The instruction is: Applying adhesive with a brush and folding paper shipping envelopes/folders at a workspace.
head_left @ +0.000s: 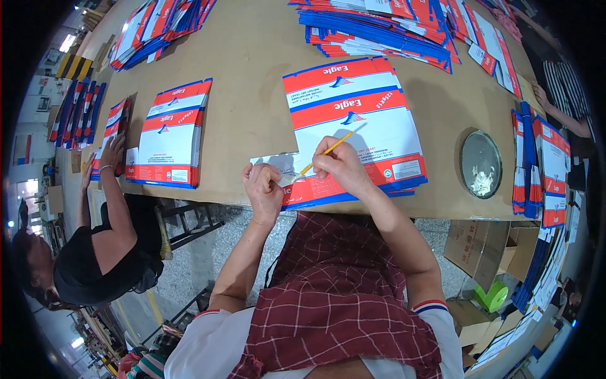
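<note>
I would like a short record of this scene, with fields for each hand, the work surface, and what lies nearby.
left hand: presses the flap of the flat carton
right hand: holds a yellow-handled brush, bristles on the flap
surface: brown table
nearby: round dish; carton stack; a co-worker's hand

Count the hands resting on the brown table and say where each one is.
4 in view: the left hand and right hand, gripping a yellow brush, on the near flat carton; one co-worker's hand far left; another's hand far right. Others may be hidden.
</note>
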`<state>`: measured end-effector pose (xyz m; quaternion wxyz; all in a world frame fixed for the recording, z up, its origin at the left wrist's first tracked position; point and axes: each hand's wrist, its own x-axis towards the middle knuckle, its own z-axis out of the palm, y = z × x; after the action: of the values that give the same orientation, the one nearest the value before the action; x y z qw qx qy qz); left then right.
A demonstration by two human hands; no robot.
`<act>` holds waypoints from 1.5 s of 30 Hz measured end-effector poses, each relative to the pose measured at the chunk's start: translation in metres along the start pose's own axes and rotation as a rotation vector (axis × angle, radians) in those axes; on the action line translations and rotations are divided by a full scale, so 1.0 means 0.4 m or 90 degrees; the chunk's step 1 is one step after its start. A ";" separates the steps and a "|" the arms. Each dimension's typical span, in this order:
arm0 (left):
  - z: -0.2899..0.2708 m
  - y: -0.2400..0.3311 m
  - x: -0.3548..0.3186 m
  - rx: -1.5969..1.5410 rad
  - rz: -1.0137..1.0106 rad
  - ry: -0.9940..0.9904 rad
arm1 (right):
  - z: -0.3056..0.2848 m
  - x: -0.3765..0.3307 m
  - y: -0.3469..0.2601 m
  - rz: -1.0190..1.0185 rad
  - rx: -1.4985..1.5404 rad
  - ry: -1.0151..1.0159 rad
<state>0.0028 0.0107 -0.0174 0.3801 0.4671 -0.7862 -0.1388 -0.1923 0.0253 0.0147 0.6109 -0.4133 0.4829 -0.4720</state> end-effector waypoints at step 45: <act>-0.116 0.138 -0.006 0.182 0.048 -0.305 | -0.086 -0.014 0.057 -0.047 0.575 0.166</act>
<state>0.0026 0.0478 0.0444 0.1186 0.4402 -0.8820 -0.1191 -0.2223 0.0337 -0.0126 0.6466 -0.0603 0.2864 -0.7044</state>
